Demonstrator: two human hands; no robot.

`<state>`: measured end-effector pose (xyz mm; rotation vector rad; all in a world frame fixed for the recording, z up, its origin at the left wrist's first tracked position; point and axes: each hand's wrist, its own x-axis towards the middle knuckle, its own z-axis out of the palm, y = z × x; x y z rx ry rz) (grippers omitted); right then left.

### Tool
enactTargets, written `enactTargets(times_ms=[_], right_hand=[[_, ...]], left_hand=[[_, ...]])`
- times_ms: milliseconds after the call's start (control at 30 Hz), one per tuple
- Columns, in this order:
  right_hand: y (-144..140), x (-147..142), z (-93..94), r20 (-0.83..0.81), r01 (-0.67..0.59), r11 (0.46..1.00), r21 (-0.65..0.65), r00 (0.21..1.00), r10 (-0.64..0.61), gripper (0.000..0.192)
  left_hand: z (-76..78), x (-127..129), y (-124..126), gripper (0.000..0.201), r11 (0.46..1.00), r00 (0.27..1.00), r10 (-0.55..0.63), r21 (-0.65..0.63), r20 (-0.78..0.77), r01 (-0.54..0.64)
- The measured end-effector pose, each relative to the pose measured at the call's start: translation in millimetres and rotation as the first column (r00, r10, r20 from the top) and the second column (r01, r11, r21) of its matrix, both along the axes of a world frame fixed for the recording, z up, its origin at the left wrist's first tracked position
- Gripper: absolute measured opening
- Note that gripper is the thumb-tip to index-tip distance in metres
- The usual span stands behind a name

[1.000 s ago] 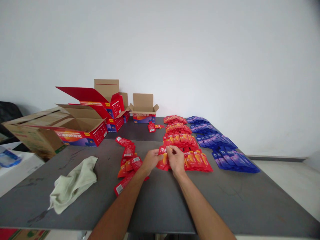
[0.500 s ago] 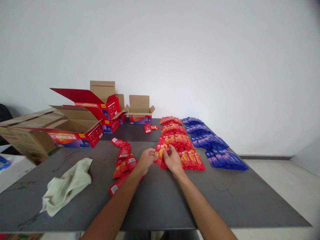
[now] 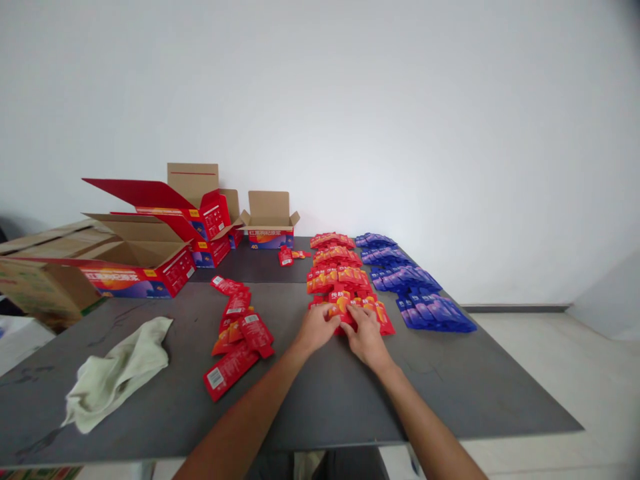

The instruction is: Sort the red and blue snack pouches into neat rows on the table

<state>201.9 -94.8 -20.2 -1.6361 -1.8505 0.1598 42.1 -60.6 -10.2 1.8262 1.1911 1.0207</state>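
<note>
Presently, findings run from the near edge outward.

Worktop [image 3: 325,400]: dark grey, both bare forearms reaching across it from the near edge.
Left hand [image 3: 315,329]: palm down at the near end of the red packet row, fingers [image 3: 327,319] together and pressed on the nearest red packets [image 3: 345,308].
Right hand [image 3: 367,335]: palm down just beside the left hand, fingers [image 3: 357,319] together, lying on the same packets; whether either hand pinches a packet cannot be told.
Nearest red packets: flat on the worktop at the front of the red row, partly covered by both hands.
Cloth [image 3: 117,370]: pale green, crumpled, on the worktop well to the left of the hands.
Loose red packets [image 3: 237,333]: a scattered, overlapping heap left of the hands, apart from the row.
Red row [image 3: 335,263]: overlapping batches running away from the hands toward the wall.
Blue packets [image 3: 415,287]: a parallel row just to the right of the red row.
Large open carton [image 3: 130,257]: red printed sides, flaps up, at far left.
Further cartons [image 3: 205,213]: open, stacked behind it.
Small open carton [image 3: 270,223]: by the wall, with a few red packets [image 3: 289,255] lying in front of it.
</note>
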Motion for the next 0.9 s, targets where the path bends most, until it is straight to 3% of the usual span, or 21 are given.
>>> enactTargets(times_ms=[133,300,533,900], right_hand=[[-4.3,12.0,-4.3,0.117,0.054,0.998,-0.015,0.992,-0.052,0.045],[-10.8,13.6,-7.4,0.222,0.068,0.997,-0.024,0.973,-0.061,0.044],[-13.8,14.0,-11.4,0.280,0.085,0.996,0.023,0.956,-0.088,0.042],[-18.8,4.8,0.2,0.281,0.112,0.994,0.007,0.953,-0.109,0.045]], left_hand=[[-0.2,7.9,-9.7,0.037,0.976,0.924,0.049,0.216,-0.379,0.037],[-9.9,14.4,-15.0,0.046,0.958,0.802,0.084,0.268,-0.592,0.097],[-15.5,17.5,-20.7,0.049,0.948,0.740,0.135,0.302,-0.659,0.096],[-15.6,14.5,-25.7,0.050,0.955,0.737,0.144,0.288,-0.660,0.072]])
